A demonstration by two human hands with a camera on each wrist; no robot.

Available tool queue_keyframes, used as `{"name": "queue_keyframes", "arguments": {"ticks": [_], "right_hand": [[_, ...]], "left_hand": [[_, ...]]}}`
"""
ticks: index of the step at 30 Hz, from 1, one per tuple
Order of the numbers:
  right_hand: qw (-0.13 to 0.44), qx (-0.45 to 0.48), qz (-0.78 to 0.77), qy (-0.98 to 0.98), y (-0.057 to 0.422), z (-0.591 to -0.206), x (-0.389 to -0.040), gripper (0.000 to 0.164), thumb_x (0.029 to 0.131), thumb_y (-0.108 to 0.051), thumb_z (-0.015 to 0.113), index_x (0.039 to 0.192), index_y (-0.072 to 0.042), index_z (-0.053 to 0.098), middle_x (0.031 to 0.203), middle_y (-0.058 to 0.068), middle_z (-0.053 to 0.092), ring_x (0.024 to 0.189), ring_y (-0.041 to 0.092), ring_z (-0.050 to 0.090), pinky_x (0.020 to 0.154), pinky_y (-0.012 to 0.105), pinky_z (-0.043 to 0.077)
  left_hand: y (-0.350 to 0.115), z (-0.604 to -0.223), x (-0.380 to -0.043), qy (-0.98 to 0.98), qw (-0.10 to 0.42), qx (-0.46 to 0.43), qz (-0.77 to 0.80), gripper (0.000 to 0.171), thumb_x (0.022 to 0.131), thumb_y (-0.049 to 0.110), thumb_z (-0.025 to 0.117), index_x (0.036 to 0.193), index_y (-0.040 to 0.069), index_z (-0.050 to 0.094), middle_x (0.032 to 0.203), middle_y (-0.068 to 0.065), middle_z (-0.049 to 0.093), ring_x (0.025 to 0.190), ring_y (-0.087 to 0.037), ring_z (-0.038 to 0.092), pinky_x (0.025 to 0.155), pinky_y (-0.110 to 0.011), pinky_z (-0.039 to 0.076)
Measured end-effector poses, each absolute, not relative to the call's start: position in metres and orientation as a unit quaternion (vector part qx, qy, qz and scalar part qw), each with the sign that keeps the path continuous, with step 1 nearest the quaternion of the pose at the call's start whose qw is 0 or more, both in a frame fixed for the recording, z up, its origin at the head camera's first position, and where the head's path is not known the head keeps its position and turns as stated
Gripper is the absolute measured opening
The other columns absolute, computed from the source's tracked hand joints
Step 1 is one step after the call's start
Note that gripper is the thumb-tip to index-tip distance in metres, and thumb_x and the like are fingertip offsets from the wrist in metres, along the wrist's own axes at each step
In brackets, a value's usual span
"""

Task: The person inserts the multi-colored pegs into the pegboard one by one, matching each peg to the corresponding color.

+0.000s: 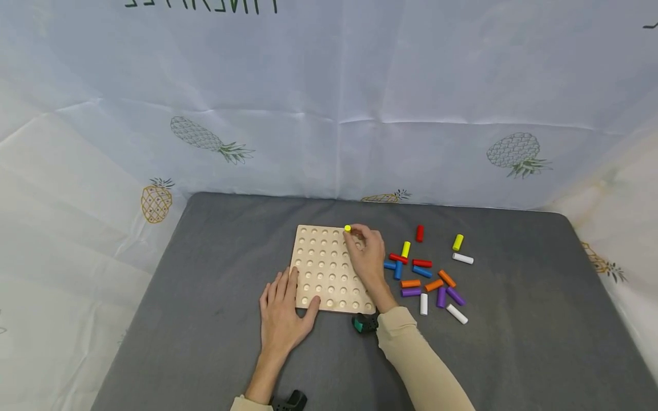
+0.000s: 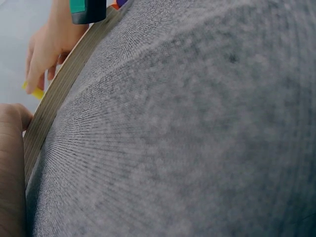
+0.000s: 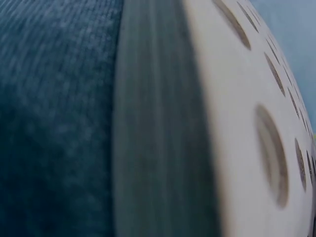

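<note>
A square wooden pegboard [image 1: 321, 274] with rows of round holes lies on the grey table. Over its far edge my right hand [image 1: 368, 257] pinches a yellow peg [image 1: 347, 229] between thumb and finger; the peg stands upright at the back row. Whether its lower end sits in a hole is hidden. The left wrist view also catches the yellow peg [image 2: 34, 91] under the right fingertips. My left hand [image 1: 283, 314] rests at the board's near left corner, fingers along the left side and thumb on the near edge. The right wrist view shows the board's edge [image 3: 163, 118] close up.
Right of the board lie several loose pegs, among them a red peg [image 1: 420, 233], a blue peg [image 1: 422, 272], an orange peg [image 1: 447, 278], a purple peg [image 1: 455, 296] and a white peg [image 1: 457, 314]. A pineapple-print cloth [image 1: 329, 154] hangs behind the table.
</note>
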State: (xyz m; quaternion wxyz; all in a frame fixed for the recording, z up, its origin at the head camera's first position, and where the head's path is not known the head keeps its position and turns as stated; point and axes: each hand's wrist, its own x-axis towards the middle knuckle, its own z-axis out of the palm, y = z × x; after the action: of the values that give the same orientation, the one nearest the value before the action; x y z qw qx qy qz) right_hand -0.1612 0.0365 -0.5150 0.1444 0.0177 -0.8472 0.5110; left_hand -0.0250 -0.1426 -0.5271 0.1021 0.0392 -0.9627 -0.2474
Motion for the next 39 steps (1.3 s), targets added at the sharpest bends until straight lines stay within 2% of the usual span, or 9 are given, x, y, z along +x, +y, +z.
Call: {"name": "queue_keyframes", "arguments": {"ticks": [5,13,20,25,33,39], "right_hand": [[0.145,0.016,0.496,-0.856,0.0366,-0.5152,-0.1609,0.023,0.095,-0.024,0.074,0.113,-0.009,0.075,0.104,0.011,0.077,0.094,0.028,0.060,0.085,0.042,0.046],[0.147,0.025,0.497,-0.855,0.0385,-0.5172,-0.1614,0.023,0.096,-0.024,0.072,0.115,-0.010,0.074,0.105,0.011,0.077,0.092,0.028,0.060,0.083,0.041,0.046],[0.132,0.033,0.484,-0.864,0.0385,-0.5175,-0.1605,0.023,0.096,-0.023,0.072,0.115,-0.009,0.074,0.106,0.011,0.077,0.094,0.028,0.059,0.087,0.042,0.044],[0.128,0.032,0.479,-0.868,0.0390,-0.5163,-0.1610,0.023,0.097,-0.024,0.071,0.115,-0.009,0.075,0.108,0.011,0.077,0.095,0.028,0.058,0.089,0.042,0.043],[0.135,0.035,0.477,-0.868,0.0385,-0.5164,-0.1606,0.023,0.095,-0.023,0.073,0.113,-0.008,0.076,0.106,0.013,0.066,0.094,0.027,0.059,0.086,0.040,0.041],[0.142,0.035,0.471,-0.870,0.0382,-0.5168,-0.1608,0.024,0.095,-0.022,0.073,0.113,-0.007,0.076,0.103,0.012,0.064,0.091,0.027,0.058,0.085,0.041,0.042]], "left_hand": [[-0.1421,-0.5273,-0.0243,-0.963,0.100,0.040,-0.249,0.083,0.091,0.054,0.065,0.159,0.013,0.038,0.159,-0.015,0.046,0.148,-0.037,0.040,0.121,-0.058,0.024],[-0.1414,-0.5283,-0.0244,-0.963,0.106,0.039,-0.245,0.084,0.091,0.053,0.066,0.158,0.012,0.040,0.159,-0.015,0.047,0.148,-0.038,0.040,0.121,-0.059,0.024],[-0.1412,-0.5308,-0.0238,-0.962,0.135,0.032,-0.236,0.083,0.088,0.050,0.069,0.155,0.009,0.045,0.155,-0.017,0.050,0.144,-0.039,0.044,0.118,-0.060,0.029],[-0.1409,-0.5295,-0.0237,-0.962,0.123,0.035,-0.243,0.083,0.090,0.051,0.068,0.157,0.010,0.042,0.157,-0.016,0.048,0.147,-0.038,0.042,0.120,-0.059,0.027],[-0.1410,-0.5288,-0.0239,-0.961,0.116,0.039,-0.248,0.083,0.090,0.051,0.068,0.157,0.010,0.041,0.158,-0.016,0.047,0.148,-0.038,0.041,0.121,-0.058,0.025],[-0.1412,-0.5285,-0.0238,-0.960,0.115,0.039,-0.251,0.083,0.090,0.051,0.068,0.157,0.010,0.041,0.159,-0.016,0.047,0.148,-0.038,0.040,0.121,-0.058,0.024]]}}
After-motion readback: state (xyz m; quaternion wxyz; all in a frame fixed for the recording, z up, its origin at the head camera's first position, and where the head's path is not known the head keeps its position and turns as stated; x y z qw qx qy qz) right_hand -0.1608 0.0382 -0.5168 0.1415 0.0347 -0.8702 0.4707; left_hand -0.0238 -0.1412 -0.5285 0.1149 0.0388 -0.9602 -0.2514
